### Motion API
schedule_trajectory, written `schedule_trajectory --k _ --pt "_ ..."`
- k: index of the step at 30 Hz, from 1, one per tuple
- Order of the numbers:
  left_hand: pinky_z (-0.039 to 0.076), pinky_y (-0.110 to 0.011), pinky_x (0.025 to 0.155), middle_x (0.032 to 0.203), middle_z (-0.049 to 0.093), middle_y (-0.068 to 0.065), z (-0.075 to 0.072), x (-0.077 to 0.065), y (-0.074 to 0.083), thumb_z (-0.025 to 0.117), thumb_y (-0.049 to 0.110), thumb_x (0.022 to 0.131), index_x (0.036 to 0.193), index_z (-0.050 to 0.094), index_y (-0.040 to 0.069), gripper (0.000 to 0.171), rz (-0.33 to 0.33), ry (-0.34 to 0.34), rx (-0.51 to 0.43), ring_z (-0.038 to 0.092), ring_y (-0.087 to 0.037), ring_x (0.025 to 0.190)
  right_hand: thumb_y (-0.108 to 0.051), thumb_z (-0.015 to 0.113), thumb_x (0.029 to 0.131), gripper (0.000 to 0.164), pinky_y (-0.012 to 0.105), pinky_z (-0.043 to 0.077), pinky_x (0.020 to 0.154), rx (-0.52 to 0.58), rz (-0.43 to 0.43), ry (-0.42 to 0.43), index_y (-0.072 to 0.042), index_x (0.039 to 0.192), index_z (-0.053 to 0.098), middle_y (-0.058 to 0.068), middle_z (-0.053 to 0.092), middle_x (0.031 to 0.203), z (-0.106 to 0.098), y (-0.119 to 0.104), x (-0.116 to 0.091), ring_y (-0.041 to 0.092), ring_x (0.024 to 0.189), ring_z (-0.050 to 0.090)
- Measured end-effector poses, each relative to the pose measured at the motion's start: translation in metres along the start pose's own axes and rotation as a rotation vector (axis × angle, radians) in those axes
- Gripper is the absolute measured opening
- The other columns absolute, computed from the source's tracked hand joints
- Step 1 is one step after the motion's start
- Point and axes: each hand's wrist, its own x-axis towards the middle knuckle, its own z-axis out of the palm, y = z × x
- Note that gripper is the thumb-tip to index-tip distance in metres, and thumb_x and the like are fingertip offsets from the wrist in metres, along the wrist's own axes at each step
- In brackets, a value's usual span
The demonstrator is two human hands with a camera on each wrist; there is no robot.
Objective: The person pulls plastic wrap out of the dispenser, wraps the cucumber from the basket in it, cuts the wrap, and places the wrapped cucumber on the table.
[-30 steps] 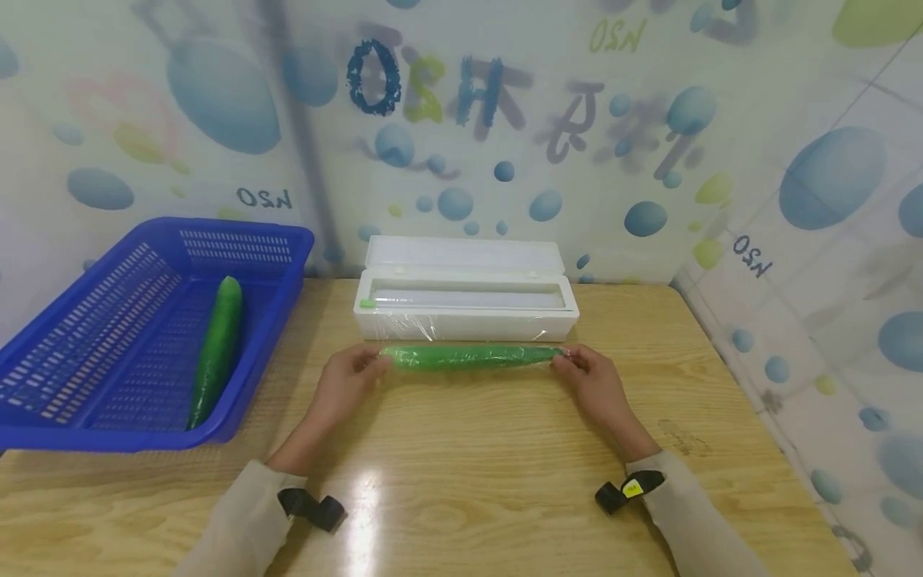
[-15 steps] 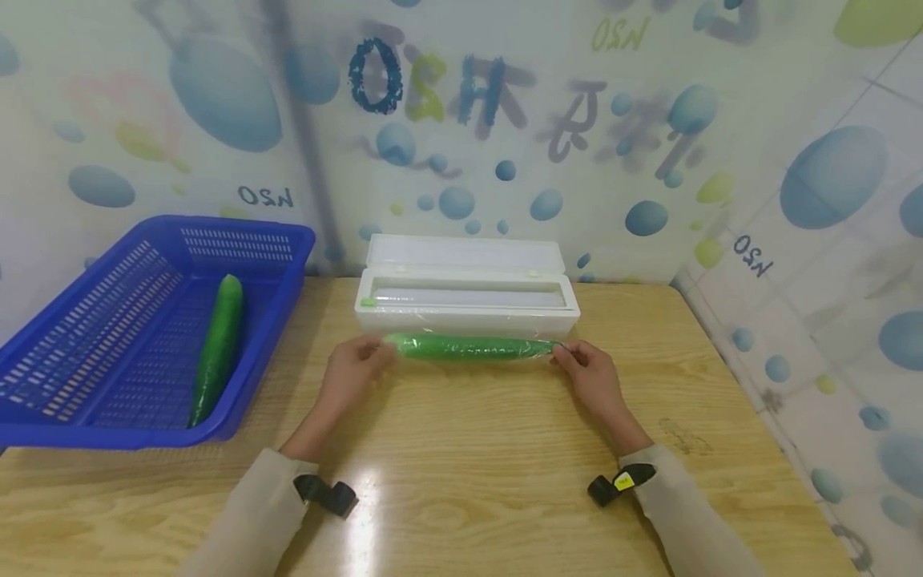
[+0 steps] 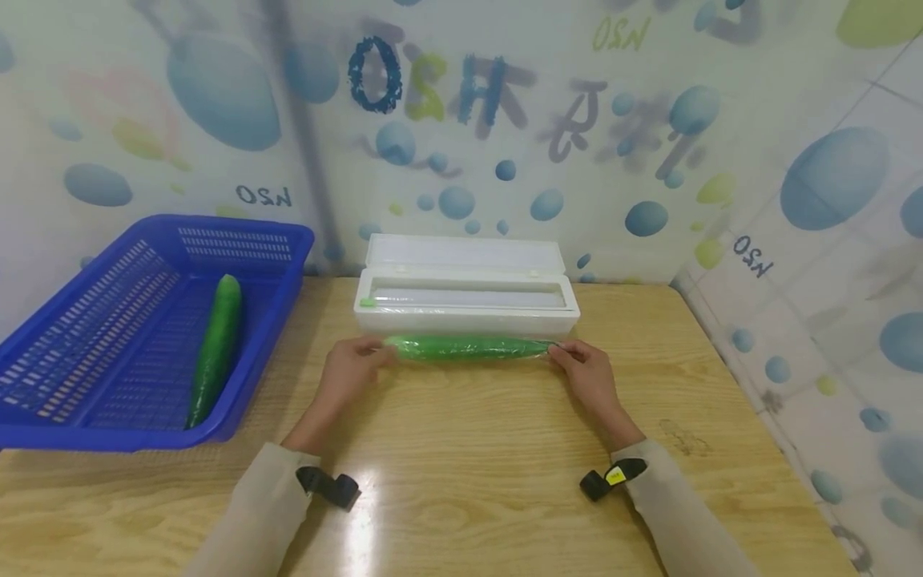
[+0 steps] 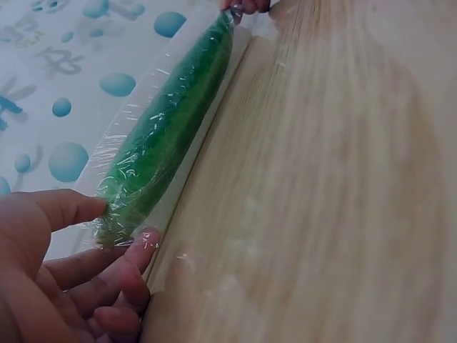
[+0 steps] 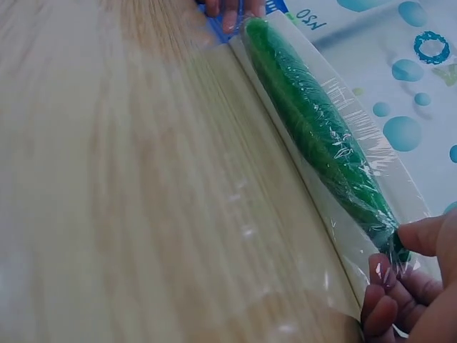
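Two pale sleeves (image 3: 267, 505) come in over the tabletop (image 3: 472, 465) from the near edge, one on either side, so the arms slant forward and inward. Ahead of them, the left hand (image 3: 351, 370) and the right hand (image 3: 590, 377) each hold one end of the same film-wrapped cucumber (image 3: 470, 347). The left wrist view shows a thumb on top of the blunt end and fingers below it; the right wrist view shows a thumb and fingers pinching the thinner, darker end.

The cucumber therefore lies directly between the hands, its long axis running side to side, square across the person's reach. Neither hand is nearer: each touches its own end, and the whole middle is free. Whether it rests on the tabletop or is slightly raised, I cannot tell.

Just beyond it, the white box (image 3: 467, 322) lies almost parallel, with its lid (image 3: 465, 253) tipped back and a roll (image 3: 469, 299) inside. Creased film (image 5: 360, 118) shows along the box side of the cucumber; whether it runs unbroken to the roll is unclear.

Off to the left, well apart, a bare cucumber (image 3: 218, 353) lies in the blue basket (image 3: 108, 439), pointing away from the person.
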Motion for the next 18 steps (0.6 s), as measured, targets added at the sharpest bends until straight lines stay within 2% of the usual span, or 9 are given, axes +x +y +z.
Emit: schedule_trajectory --k 6,13,18 --pt "0.037 -0.024 0.045 0.079 0.068 -0.01 0.0001 0.0035 0.0014 0.069 0.023 0.086 0.102 0.072 0.0 0.028 -0.01 -0.013 0.017 0.047 -0.01 0.05 -0.024 0.063 0.093 0.026 0.022 0.047 0.074 -0.043 0.005 0.029 0.002 0.095 0.067 0.008 0.067 0.09 0.0023 -0.0015 0.0016 0.015 0.083 0.058" --pt "0.037 -0.024 0.044 0.086 0.07 -0.013 0.0005 0.0048 0.0039 0.067 0.02 0.087 0.105 0.07 -0.002 0.029 -0.011 -0.046 0.056 0.047 -0.01 0.05 -0.024 0.063 0.092 0.025 0.027 0.04 0.072 -0.128 0.009 0.055 0.0 0.09 0.068 0.004 0.062 0.083 0.0033 -0.0045 0.0029 0.017 0.081 0.051" --pt "0.036 -0.023 0.043 0.082 0.07 -0.013 -0.0004 0.0066 0.0045 0.067 0.019 0.087 0.105 0.07 -0.003 0.029 -0.025 -0.065 0.066 0.046 -0.01 0.048 -0.024 0.063 0.091 0.026 0.03 0.04 0.074 -0.172 0.02 0.058 0.0 0.091 0.069 0.007 0.064 0.087 0.004 -0.0066 0.0031 0.02 0.084 0.052"
